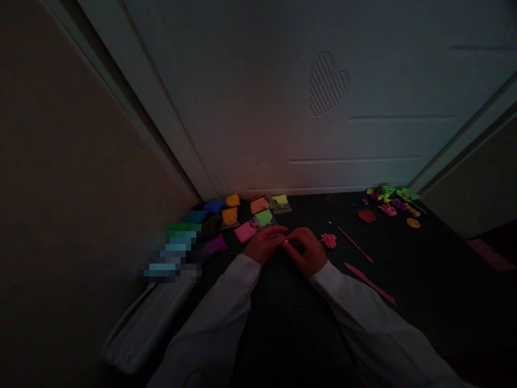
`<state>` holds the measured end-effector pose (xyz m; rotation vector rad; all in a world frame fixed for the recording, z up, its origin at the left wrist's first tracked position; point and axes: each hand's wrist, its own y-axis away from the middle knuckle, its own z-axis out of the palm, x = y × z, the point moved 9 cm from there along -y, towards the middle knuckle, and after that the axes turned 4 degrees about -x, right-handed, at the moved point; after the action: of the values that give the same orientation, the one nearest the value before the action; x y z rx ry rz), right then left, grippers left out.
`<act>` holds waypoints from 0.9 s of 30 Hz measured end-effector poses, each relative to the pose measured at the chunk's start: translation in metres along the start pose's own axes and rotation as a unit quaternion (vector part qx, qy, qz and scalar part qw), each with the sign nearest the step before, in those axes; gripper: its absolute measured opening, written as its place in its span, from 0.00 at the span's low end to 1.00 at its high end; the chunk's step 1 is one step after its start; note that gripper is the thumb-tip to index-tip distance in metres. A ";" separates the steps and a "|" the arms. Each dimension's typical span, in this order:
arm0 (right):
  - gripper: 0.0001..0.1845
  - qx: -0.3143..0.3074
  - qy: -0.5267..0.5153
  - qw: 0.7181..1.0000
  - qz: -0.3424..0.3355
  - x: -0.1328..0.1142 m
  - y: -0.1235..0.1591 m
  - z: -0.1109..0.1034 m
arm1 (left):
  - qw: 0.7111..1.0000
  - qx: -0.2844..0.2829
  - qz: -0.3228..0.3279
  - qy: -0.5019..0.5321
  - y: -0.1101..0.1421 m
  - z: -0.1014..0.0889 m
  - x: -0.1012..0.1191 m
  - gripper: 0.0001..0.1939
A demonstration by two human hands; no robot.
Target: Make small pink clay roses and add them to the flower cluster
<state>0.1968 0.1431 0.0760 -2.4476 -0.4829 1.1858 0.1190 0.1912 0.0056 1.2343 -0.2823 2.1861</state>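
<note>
In dim light both hands meet over a dark mat (291,302). My left hand (264,243) and my right hand (309,249) are curled, fingertips pinched together on a tiny pink piece of clay (286,243). A pink clay packet (246,231) lies just left of my left hand. A cluster of small pink clay balls (328,240) sits right of my right hand. White sleeves cover both arms.
Several coloured clay packets (242,213) lie at the back left. Two thin pink modelling tools (355,244) (369,282) lie to the right. Finished clay shapes (390,203) sit at the far right by a white door (323,97). A wall stands on the left.
</note>
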 end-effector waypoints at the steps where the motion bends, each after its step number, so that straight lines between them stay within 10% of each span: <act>1: 0.06 0.001 -0.003 1.000 0.002 0.000 0.000 0.000 | 1.000 0.002 -0.002 0.000 0.000 0.000 0.000 0.14; 27: 0.11 0.010 -0.031 0.999 0.003 -0.001 0.001 -0.002 | 0.999 0.019 -0.001 0.030 -0.001 -0.007 0.003 0.10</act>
<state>0.1982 0.1419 0.0771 -2.4033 -0.4788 1.2651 0.1133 0.1961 0.0043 1.1861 -0.2145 2.2318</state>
